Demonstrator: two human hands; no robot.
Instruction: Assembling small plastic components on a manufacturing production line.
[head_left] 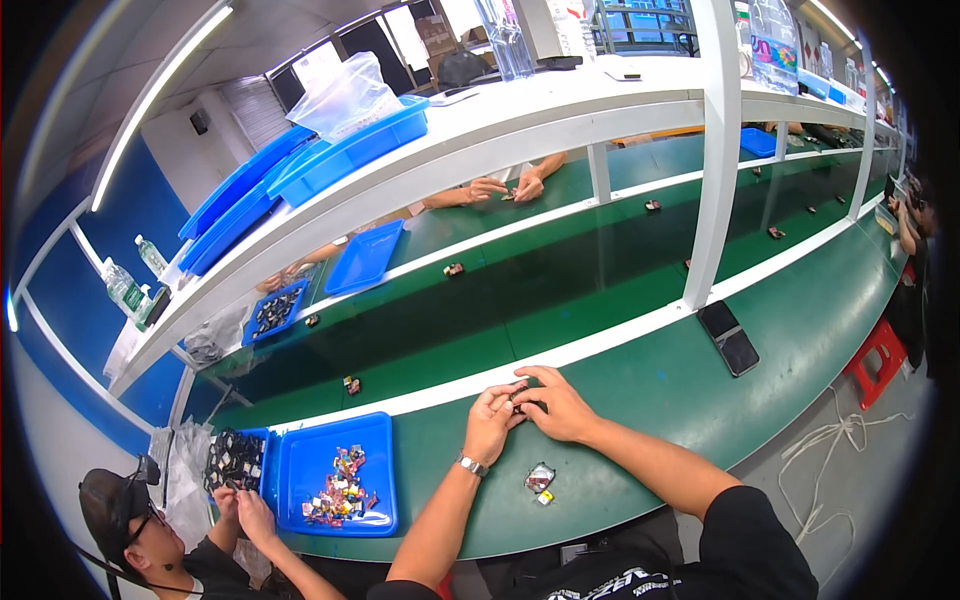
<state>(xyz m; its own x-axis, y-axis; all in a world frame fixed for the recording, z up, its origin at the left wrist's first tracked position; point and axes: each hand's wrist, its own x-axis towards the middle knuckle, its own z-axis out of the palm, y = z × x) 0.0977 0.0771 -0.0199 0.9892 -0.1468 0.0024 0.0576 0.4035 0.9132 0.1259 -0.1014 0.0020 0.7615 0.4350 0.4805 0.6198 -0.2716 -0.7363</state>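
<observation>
Fingers of left hand (492, 420) and right hand (556, 404) meet tip to tip, pinched together on a small dark part (519, 405) held between both hands, just above the green worktop (640, 400) near its white front rail. Part mostly hidden by the fingers, shape unclear. Left wrist wears a silver watch (471, 465). Just below the hands on the worktop: a small clear packet (539, 477) with dark and reddish contents, and a tiny yellow piece (545, 497) touching its lower edge. To the right, well apart, a black phone (729, 337) lies flat by the white post. To the left, a blue tray (375, 500) holds a heap of small multicoloured parts (339, 492); beside it a second tray of dark parts (233, 461). Another person's hands (243, 503) work at the lower left corner. Beyond the rail, a green conveyor belt (520, 300) carries scattered small parts; more hands across it at a far bench.
</observation>
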